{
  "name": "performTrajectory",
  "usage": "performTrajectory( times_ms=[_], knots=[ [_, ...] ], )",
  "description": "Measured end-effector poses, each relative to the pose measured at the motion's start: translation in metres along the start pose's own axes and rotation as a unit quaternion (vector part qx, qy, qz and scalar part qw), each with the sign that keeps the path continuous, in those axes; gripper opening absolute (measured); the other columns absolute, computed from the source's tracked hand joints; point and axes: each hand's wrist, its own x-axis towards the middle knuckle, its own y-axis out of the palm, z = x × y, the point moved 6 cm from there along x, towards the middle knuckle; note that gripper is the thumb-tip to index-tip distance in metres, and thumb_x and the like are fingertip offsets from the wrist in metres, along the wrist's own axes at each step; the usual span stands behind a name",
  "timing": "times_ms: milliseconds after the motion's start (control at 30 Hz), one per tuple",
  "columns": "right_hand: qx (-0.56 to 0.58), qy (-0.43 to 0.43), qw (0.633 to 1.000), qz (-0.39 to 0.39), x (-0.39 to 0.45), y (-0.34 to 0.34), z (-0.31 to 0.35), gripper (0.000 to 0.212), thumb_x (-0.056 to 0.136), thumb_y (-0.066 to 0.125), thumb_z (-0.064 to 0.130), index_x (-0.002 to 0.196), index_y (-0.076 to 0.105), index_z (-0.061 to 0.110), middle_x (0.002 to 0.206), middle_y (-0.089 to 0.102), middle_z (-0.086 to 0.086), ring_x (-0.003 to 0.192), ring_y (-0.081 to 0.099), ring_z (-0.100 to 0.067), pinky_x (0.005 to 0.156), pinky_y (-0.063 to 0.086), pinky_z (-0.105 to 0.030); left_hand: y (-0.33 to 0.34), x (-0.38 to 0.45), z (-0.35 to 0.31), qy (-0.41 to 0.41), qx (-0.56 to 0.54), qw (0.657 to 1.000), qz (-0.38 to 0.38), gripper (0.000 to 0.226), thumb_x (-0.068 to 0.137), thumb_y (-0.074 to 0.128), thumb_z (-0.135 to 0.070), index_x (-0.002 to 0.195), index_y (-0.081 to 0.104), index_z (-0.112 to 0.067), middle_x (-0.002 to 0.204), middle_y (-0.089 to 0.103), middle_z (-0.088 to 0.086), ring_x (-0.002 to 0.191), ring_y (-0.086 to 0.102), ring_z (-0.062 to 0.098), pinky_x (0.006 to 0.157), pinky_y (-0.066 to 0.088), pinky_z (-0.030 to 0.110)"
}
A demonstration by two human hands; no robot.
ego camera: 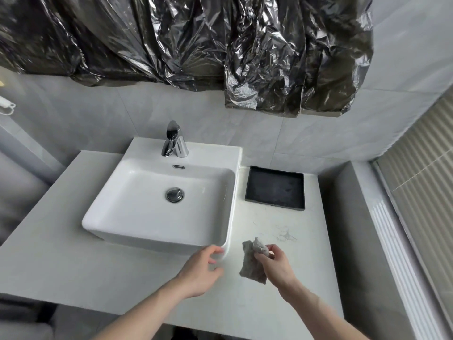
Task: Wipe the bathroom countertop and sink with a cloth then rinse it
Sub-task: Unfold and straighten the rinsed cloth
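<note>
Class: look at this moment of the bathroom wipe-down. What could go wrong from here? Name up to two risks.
The right hand only pinches the grey cloth at a bunched corner, so it may slip or wipe poorly. The smudge on the countertop lies near the black tray, which a broad stroke might shove.

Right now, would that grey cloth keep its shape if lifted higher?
Probably not. The grey cloth droops in folds below the right hand, whose fingers pinch its bunched top, so it looks floppy. It seems light, since a pinch carries it.
</note>
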Motion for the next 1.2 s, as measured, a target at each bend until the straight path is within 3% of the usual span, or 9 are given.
performTrajectory(
  times_ms=[133,267,400,467,633,733,1000,1067,1200],
  knots=[
    [0.077,-0.043,0.995,0.055,-0.003,-0.017,0.054,0.013,0.096,0.067,0.011,0.108,0.066,0.009,0.095,0.080,-0.009,0.087,0.077,-0.026,0.077,0.058,-0.041,-0.014,0.030,-0.057,0.030,-0.113,0.993,0.024,0.051,0.087,0.072,-0.033,0.134,0.053,-0.036,0.127,0.057,-0.021,0.111,0.060,-0.006,0.080,0.048,0.012],
    [0.148,-0.063,0.982,0.095,-0.004,-0.035,0.093,0.016,0.097,0.066,0.007,0.113,0.067,0.004,0.106,0.077,-0.021,0.097,0.076,-0.035,0.081,0.060,-0.043,-0.012,0.067,-0.093,-0.009,-0.289,0.952,0.103,0.068,0.071,0.080,-0.039,0.134,0.055,-0.029,0.131,0.064,-0.008,0.115,0.067,0.009,0.101,0.054,0.036],
    [0.169,-0.063,0.982,0.064,0.010,-0.058,0.104,0.017,0.098,0.065,0.007,0.114,0.069,0.006,0.107,0.077,-0.019,0.094,0.076,-0.030,0.080,0.058,-0.041,-0.005,0.098,-0.113,-0.022,-0.309,0.941,0.140,0.040,0.077,0.077,-0.024,0.111,0.066,-0.005,0.100,0.073,0.009,0.088,0.070,0.018,0.082,0.056,0.030],
    [0.158,-0.057,0.985,0.033,0.022,-0.069,0.103,0.015,0.097,0.066,0.007,0.110,0.071,0.010,0.104,0.078,-0.015,0.092,0.076,-0.027,0.080,0.057,-0.041,-0.003,0.114,-0.115,-0.026,-0.315,0.941,0.117,0.045,0.073,0.079,-0.022,0.109,0.065,0.000,0.098,0.070,0.011,0.086,0.069,0.019,0.076,0.055,0.030],
    [0.150,-0.036,0.988,-0.001,0.063,-0.083,0.097,0.019,0.097,0.064,0.004,0.112,0.070,0.013,0.099,0.077,-0.010,0.090,0.074,-0.027,0.079,0.057,-0.043,0.005,0.158,-0.120,-0.059,-0.301,0.945,0.114,0.044,0.077,0.076,-0.023,0.116,0.065,-0.005,0.097,0.073,0.003,0.088,0.071,0.018,0.089,0.059,0.044],
    [0.134,-0.021,0.990,-0.039,0.093,-0.089,0.093,0.023,0.098,0.063,0.004,0.115,0.068,0.019,0.102,0.078,-0.008,0.090,0.074,-0.025,0.065,0.059,-0.033,0.007,0.191,-0.116,-0.087,-0.255,0.957,0.104,0.049,0.072,0.075,-0.030,0.116,0.062,-0.011,0.103,0.074,0.005,0.094,0.074,0.023,0.089,0.059,0.053],
    [0.047,0.008,0.993,-0.105,0.181,-0.096,0.092,0.031,0.092,0.060,0.004,0.119,0.061,0.020,0.108,0.072,-0.006,0.093,0.072,-0.020,0.055,0.057,-0.025,0.007,0.280,-0.129,-0.071,-0.052,0.994,0.059,0.037,0.089,0.059,-0.029,0.125,0.052,-0.026,0.114,0.065,-0.002,0.093,0.065,0.015,0.077,0.056,0.028],
    [0.013,-0.006,0.993,-0.121,0.207,-0.101,0.099,0.035,0.088,0.060,0.010,0.120,0.061,0.026,0.104,0.073,-0.002,0.090,0.073,-0.019,0.059,0.062,-0.033,0.004,0.304,-0.140,-0.056,-0.042,0.997,0.034,0.039,0.093,0.058,-0.027,0.131,0.050,-0.025,0.118,0.063,-0.001,0.090,0.064,0.015,0.073,0.050,0.025],
    [-0.081,-0.045,0.986,-0.138,0.253,-0.110,0.108,0.049,0.087,0.062,0.027,0.135,0.057,0.032,0.104,0.074,0.009,0.088,0.073,-0.012,0.078,0.064,-0.041,-0.001,0.341,-0.150,-0.006,0.020,1.000,0.005,0.055,0.097,0.055,-0.033,0.148,0.035,-0.027,0.142,0.055,0.005,0.112,0.064,0.023,0.100,0.049,0.033]
  ],
)
